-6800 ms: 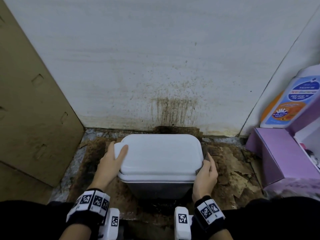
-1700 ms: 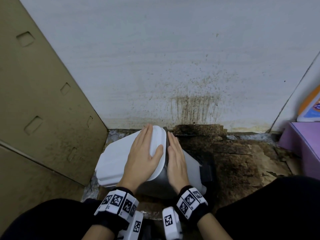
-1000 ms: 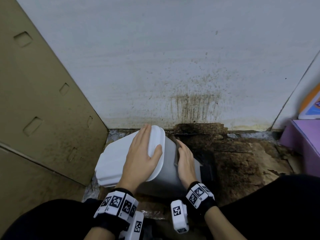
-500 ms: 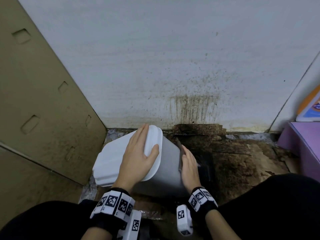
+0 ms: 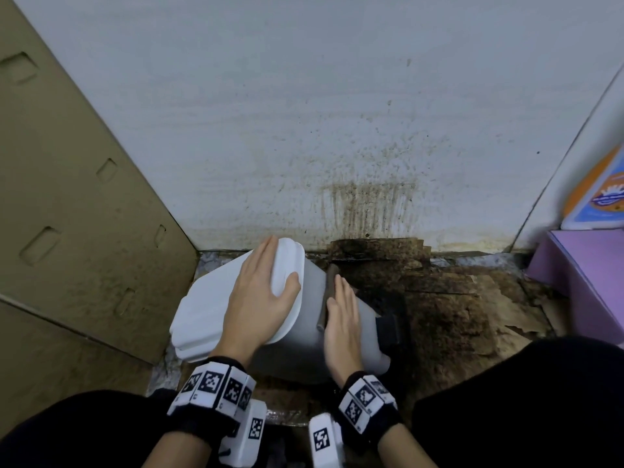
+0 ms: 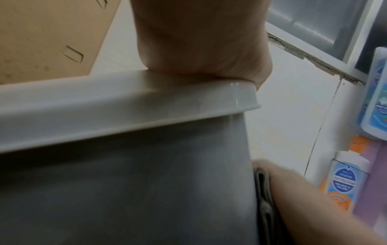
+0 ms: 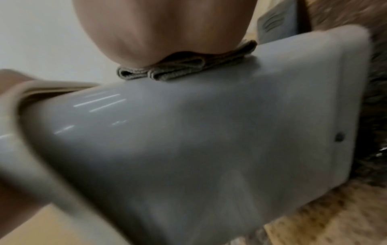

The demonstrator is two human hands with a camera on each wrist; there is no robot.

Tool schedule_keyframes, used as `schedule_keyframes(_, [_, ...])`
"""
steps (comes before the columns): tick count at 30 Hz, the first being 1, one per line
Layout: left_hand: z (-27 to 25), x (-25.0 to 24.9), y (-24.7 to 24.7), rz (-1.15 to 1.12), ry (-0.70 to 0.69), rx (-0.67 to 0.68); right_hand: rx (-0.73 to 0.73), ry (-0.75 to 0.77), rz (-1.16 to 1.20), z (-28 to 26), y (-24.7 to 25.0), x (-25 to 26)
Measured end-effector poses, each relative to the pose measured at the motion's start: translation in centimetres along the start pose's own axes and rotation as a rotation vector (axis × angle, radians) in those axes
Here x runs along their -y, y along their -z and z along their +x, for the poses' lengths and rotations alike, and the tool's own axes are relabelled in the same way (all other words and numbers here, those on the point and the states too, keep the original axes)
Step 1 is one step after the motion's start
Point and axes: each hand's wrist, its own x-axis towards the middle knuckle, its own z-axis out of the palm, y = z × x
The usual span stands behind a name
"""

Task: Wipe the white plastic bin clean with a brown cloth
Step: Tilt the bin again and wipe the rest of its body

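The white plastic bin (image 5: 312,298) lies tipped to the left on the floor, its white lid (image 5: 209,312) facing left and its grey-looking side (image 7: 188,140) turned up. My left hand (image 5: 260,298) lies flat on the lid with the fingers straight, the heel of the palm (image 6: 201,41) on the lid's rim. My right hand (image 5: 341,319) presses a folded brown cloth (image 7: 184,69) flat against the bin's side. Only a thin edge of the cloth (image 5: 330,278) shows beyond that hand in the head view.
A cardboard panel (image 5: 67,214) leans at the left. The white wall (image 5: 368,204) behind the bin is stained brown. Dark, dirty cardboard (image 5: 456,298) covers the floor on the right. A purple box (image 5: 587,265) and a labelled bottle (image 5: 601,197) stand at the far right.
My right hand has slid the cloth along the bin's side, away from the lid and then back toward it. The left hand and the tipped bin have hardly moved.
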Motion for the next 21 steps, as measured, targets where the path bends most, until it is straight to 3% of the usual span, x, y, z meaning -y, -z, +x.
schedule_keyframes(6, [0.2, 0.1, -0.4, 0.002, -0.012, -0.007, 0.013, 0.236, -0.020, -2.6, -1.7, 3.3])
schedule_keyframes(12, [0.0, -0.4, -0.9, -0.002, -0.046, -0.003, -0.096, 0.348, -0.124, -2.4, -0.5, -0.5])
schedule_keyframes(15, [0.1, -0.6, -1.1, -0.002, -0.038, 0.001, -0.140, 0.295, -0.121, -2.3, 0.5, -3.9])
schedule_keyframes(21, [0.0, -0.5, -0.7, -0.027, -0.023, -0.009, -0.172, 0.014, -0.148, -2.8, 2.0, -8.8])
